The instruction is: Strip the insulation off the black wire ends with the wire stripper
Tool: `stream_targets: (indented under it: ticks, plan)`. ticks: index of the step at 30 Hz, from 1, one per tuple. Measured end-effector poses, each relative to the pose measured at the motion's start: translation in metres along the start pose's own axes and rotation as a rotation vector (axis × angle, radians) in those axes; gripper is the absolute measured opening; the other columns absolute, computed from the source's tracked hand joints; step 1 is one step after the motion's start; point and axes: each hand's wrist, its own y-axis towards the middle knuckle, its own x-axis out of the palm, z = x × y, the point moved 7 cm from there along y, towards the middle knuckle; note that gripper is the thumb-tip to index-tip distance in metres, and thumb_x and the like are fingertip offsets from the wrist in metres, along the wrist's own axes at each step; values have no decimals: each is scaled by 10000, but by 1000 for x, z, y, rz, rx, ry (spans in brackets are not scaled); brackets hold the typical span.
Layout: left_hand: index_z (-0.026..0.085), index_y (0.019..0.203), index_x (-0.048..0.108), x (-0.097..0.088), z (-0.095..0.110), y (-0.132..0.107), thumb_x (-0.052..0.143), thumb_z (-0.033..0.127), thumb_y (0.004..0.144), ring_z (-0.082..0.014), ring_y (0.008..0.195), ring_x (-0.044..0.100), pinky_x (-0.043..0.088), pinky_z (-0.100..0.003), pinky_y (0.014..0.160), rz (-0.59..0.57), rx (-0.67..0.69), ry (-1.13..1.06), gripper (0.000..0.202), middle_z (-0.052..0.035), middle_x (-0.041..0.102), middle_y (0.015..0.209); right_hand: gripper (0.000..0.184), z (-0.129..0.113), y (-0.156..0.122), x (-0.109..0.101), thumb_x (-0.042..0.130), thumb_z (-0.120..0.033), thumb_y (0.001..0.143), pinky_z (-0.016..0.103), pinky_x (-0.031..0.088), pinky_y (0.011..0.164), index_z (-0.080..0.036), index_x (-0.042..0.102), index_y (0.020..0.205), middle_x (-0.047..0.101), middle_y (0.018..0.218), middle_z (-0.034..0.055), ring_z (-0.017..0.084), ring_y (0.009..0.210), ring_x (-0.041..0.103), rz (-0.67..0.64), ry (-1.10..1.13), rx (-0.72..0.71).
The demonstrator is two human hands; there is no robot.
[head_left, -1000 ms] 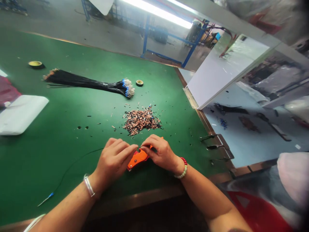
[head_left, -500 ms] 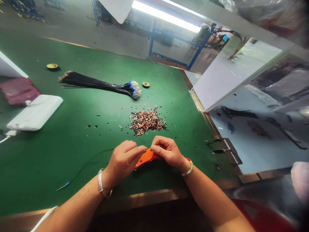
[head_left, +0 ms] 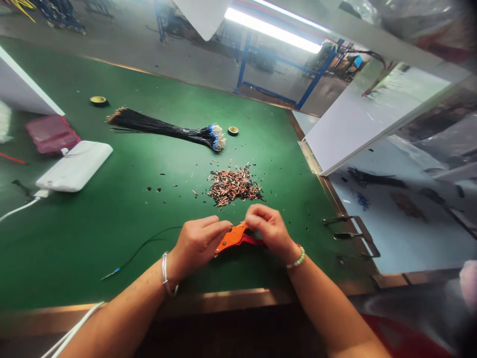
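My left hand [head_left: 199, 242] is closed in a pinch on a thin black wire [head_left: 143, 245] that trails left across the green mat to a blue-tipped end. Its fingertips meet the head of an orange hand tool [head_left: 231, 237]. My right hand [head_left: 269, 229] is closed over the tool's red handles. Just beyond the hands lies a pile of copper terminals [head_left: 234, 185]. A bundle of black wires [head_left: 167, 130] with blue and silver ends lies farther back.
A white power bank [head_left: 76, 165] with a white cable and a pink box [head_left: 52, 133] sit at the left. Two tape rolls [head_left: 233, 131] lie at the back. A white board [head_left: 357, 124] and metal clips [head_left: 348, 228] stand at the right edge of the green table [head_left: 74, 233].
The view has shifted, so everything sits further right in the picture. My hands stay together on the tool and wire, with the right hand's fingers a little higher over the tool head.
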Motion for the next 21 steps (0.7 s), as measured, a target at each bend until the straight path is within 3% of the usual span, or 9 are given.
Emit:
stream_targets:
  ticks: [2, 4, 7, 9, 12, 15, 18, 21]
  plan:
    - [168, 932, 679, -8, -11, -1, 543, 170, 914, -77, 543, 464, 393, -192, 525, 65, -73, 13, 137, 17, 538, 635, 299, -3, 5, -30, 559, -339, 867, 242, 398, 549, -188, 468, 625, 409, 563, -40, 99, 528, 387, 220, 36, -106]
    - [164, 914, 685, -11, -17, -1, 546, 186, 917, -76, 544, 469, 401, -189, 529, 102, -108, 42, 141, 16, 545, 638, 274, -2, 8, -47, 534, -350, 898, 260, 416, 588, -196, 508, 673, 432, 578, -34, 114, 549, 423, 333, -44, -145]
    - [156, 896, 693, 2, -13, 1, 534, 203, 925, -78, 534, 468, 389, -189, 515, 38, -41, 90, 169, 16, 527, 616, 316, -1, 10, -34, 523, -392, 935, 286, 425, 647, -186, 604, 709, 530, 636, 8, 142, 616, 499, 213, -457, -179]
    - [153, 895, 696, 8, -8, 1, 532, 211, 928, -81, 531, 471, 381, -190, 509, 20, -6, 125, 178, 16, 520, 603, 278, -3, 7, -19, 524, -399, 941, 317, 446, 746, -183, 669, 843, 608, 766, 49, 178, 742, 563, 144, -714, -248]
    - [158, 900, 702, 10, -6, 0, 529, 228, 933, -77, 517, 466, 372, -189, 504, 38, -2, 178, 189, 19, 525, 594, 315, -11, 3, -8, 491, -384, 962, 368, 449, 873, -175, 620, 1159, 639, 1009, 106, 220, 945, 582, 159, -864, -359]
    - [163, 917, 712, 4, -8, 0, 540, 236, 926, -78, 512, 468, 371, -195, 508, 67, -9, 239, 188, 20, 537, 591, 319, -12, 3, 8, 521, -409, 946, 408, 438, 910, -169, 622, 1131, 648, 1041, 114, 238, 1003, 567, -42, -940, -400]
    - [156, 934, 717, -10, -16, 0, 562, 229, 911, -78, 535, 499, 392, -196, 529, 151, -64, 294, 172, 8, 586, 637, 537, -9, -2, 18, 701, -559, 773, 451, 407, 950, -185, 607, 1147, 624, 1139, 114, 274, 1074, 540, -267, -1026, -351]
    - [158, 925, 719, -25, -27, 0, 578, 232, 901, -70, 539, 511, 404, -188, 539, 243, -162, 302, 161, 5, 620, 677, 834, -11, -10, 17, 820, -617, 563, 474, 380, 971, -216, 545, 1242, 557, 1246, 121, 311, 1140, 498, -338, -1066, -291]
